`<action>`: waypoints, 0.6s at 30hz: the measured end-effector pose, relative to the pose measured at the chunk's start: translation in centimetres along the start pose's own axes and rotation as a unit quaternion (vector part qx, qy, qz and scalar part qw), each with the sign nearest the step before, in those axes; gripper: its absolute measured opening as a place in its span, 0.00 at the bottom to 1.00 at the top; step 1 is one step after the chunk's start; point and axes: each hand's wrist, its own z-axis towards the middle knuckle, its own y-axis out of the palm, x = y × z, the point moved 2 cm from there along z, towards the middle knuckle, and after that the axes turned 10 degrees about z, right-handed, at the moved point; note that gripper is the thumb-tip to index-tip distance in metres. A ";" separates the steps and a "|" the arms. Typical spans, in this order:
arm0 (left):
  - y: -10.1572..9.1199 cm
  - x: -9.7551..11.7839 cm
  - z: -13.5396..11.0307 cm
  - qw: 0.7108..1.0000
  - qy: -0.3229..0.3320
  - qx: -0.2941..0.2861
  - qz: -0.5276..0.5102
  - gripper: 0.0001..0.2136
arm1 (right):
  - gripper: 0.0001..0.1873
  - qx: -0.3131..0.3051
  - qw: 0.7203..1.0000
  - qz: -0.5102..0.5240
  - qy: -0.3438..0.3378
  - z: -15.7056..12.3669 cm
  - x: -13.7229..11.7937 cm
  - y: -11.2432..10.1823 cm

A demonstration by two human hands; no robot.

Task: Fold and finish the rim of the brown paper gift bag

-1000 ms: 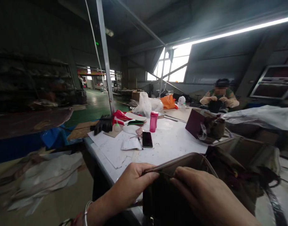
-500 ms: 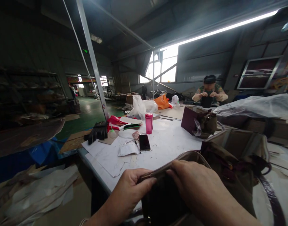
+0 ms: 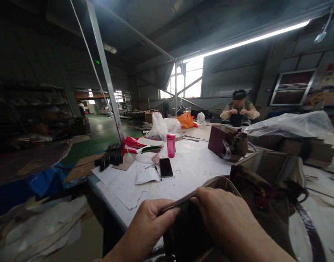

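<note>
Low in the head view, an open brown bag (image 3: 191, 229) with a dark inside faces me. My left hand (image 3: 153, 222) pinches its upper rim at the left, thumb on the near side. Farther right along the same rim, my right hand (image 3: 224, 214) is closed over the edge, its fingertips partly hidden inside the bag. Close beside it on the right stands a second brown bag (image 3: 265, 200) with maroon trim and an open top. Behind that sits a smaller bag (image 3: 239, 143) with a maroon panel.
The white-covered table (image 3: 194, 156) carries a pink bottle (image 3: 171, 145), a black phone (image 3: 166, 167), an open notebook (image 3: 147, 176) and a dark bundle (image 3: 111, 157). Clear plastic sheeting (image 3: 292, 122) covers stacked pieces at the right. A co-worker (image 3: 239, 109) sits across the table.
The whole view has shifted slightly, with the scene a little farther left and lower. Both hands keep their grip on the bag's rim.
</note>
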 end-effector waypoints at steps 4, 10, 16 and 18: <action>0.1 0.0 -0.1 1.000 -0.001 0.008 0.009 0.12 | 0.12 0.003 1.000 0.000 0.001 0.1 0.0 0.1; 0.2 0.0 -0.2 1.000 -0.001 0.015 0.027 0.14 | 0.12 0.027 1.000 -0.002 -0.009 0.1 -0.1 0.3; 0.1 1.0 -0.3 0.999 0.020 -0.005 0.024 0.13 | 0.14 0.045 0.999 -0.001 -0.023 -0.1 -0.2 0.1; 0.1 1.4 -0.2 0.999 0.030 -0.018 0.027 0.14 | 0.14 0.047 0.999 0.001 -0.022 -0.1 -0.2 0.0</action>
